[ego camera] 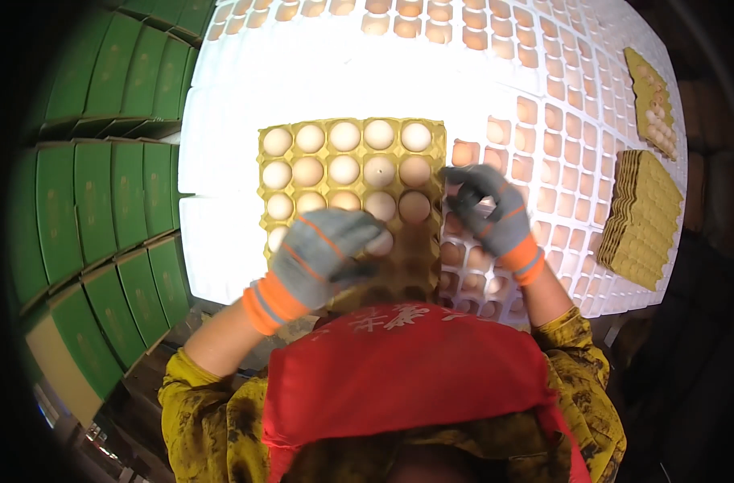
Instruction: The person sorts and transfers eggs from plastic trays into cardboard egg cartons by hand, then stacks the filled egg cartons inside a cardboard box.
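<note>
A yellow-brown pulp egg tray (pixel 444 142) lies before me, its far rows filled with pale eggs. My left hand (pixel 328 253), in a grey glove with an orange cuff, reaches over its near left part. An egg (pixel 379 243) is between the thumb and fingertips, at a pocket in the fourth row. Several pockets at the near right hold no egg. To the right of the tray, my right hand (pixel 488 208) hovers over a white plastic egg tray (pixel 530 208). Its fingers are curled but apart from the thumb, blurred by motion, and no egg shows between them.
More white trays with eggs (pixel 475 39) spread across the back and right. A stack of pulp trays (pixel 641 220) stands at the right, beyond it another pulp tray (pixel 651 102) with eggs. Green cartons (pixel 65 211) are piled along the left. Glare hides part of the white surface (pixel 343 78).
</note>
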`<state>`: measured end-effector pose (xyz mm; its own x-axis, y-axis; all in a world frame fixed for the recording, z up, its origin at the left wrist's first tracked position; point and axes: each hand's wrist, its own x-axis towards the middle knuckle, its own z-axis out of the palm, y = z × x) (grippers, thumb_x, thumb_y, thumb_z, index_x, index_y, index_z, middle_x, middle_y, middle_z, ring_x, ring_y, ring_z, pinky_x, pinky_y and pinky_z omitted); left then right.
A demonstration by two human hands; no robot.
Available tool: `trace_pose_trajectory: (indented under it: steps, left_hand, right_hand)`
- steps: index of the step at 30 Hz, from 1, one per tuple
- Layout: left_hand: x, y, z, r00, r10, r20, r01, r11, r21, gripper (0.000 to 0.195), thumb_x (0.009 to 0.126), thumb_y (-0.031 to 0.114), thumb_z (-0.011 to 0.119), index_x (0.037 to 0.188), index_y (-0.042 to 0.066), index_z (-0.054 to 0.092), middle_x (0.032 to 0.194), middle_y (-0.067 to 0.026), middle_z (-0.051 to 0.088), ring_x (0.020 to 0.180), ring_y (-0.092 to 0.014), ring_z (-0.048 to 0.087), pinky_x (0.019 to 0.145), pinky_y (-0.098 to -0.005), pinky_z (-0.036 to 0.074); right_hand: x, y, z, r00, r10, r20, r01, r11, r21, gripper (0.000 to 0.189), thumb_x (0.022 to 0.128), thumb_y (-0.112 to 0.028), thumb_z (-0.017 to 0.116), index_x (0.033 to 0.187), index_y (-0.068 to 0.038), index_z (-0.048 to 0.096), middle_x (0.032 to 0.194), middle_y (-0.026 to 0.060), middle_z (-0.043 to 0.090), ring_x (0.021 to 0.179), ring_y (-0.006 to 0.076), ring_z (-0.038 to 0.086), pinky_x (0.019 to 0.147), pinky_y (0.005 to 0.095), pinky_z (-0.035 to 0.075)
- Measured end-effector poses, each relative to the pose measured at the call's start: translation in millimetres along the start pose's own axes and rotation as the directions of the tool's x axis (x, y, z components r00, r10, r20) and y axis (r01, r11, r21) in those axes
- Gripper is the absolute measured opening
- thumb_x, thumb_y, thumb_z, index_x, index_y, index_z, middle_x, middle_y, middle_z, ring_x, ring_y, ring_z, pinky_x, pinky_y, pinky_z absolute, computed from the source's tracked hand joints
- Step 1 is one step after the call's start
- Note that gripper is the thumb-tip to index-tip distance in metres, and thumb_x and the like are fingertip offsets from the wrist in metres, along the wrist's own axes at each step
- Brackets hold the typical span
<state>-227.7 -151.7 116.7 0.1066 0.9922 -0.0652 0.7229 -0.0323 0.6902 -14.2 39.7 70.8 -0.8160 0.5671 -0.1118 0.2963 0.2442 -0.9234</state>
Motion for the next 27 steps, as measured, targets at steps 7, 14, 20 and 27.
trace_pose_trajectory:
  steps: [7, 14, 20, 27]
  left_hand:
    - [-21, 9, 73, 0.985, 0.032, -0.17, 0.045, 0.903, 0.427, 0.044, 0.078, 0.015, 0.079, 0.119, 0.005, 0.066, 0.115, -0.0124, 0.064, 0.102, -0.03, 0.063, 0.086, -0.0405, 0.051]
    - [-32, 10, 50, 0.754, -0.629, -0.192, 0.064, 0.361, -0.931, 0.024, 0.095, 0.011, 0.056, 0.112, -0.002, 0.065, 0.113, -0.0053, 0.062, 0.098, -0.015, 0.061, 0.088, -0.0295, 0.052]
    - [12, 10, 78, 0.923, -0.162, -0.349, 0.319, 0.828, 0.461, 0.038, 0.087, 0.021, 0.072, 0.122, 0.012, 0.064, 0.114, -0.0106, 0.063, 0.101, -0.027, 0.065, 0.084, -0.0399, 0.054]
    - [-2, -7, 52, 0.841, -0.422, -0.34, 0.182, 0.811, -0.556, 0.045, 0.093, 0.019, 0.066, 0.136, 0.007, 0.057, 0.118, -0.0101, 0.065, 0.102, -0.021, 0.068, 0.087, -0.0367, 0.057]
  right_hand:
    - [-10, 4, 46, 0.907, -0.384, 0.17, 0.412, 0.733, -0.542, 0.044, 0.082, -0.016, 0.074, 0.125, -0.015, 0.067, 0.112, 0.0096, 0.064, 0.097, 0.0322, 0.062, 0.083, 0.0427, 0.054]
    - [-36, 15, 36, 1.0, -0.016, 0.006, 0.015, 0.992, 0.124, 0.045, 0.084, -0.022, 0.077, 0.127, -0.012, 0.067, 0.125, 0.0127, 0.061, 0.116, 0.03, 0.059, 0.097, 0.0416, 0.053]
    - [-23, 11, 52, 0.963, -0.246, 0.112, 0.269, 0.842, -0.467, 0.046, 0.085, -0.021, 0.074, 0.129, -0.014, 0.064, 0.124, 0.0149, 0.059, 0.115, 0.0359, 0.057, 0.1, 0.0455, 0.049]
    - [-21, 4, 44, 0.983, -0.183, 0.021, 0.179, 0.922, -0.343, 0.047, 0.085, -0.02, 0.075, 0.13, -0.012, 0.063, 0.118, 0.0126, 0.062, 0.108, 0.0289, 0.061, 0.094, 0.0378, 0.053]
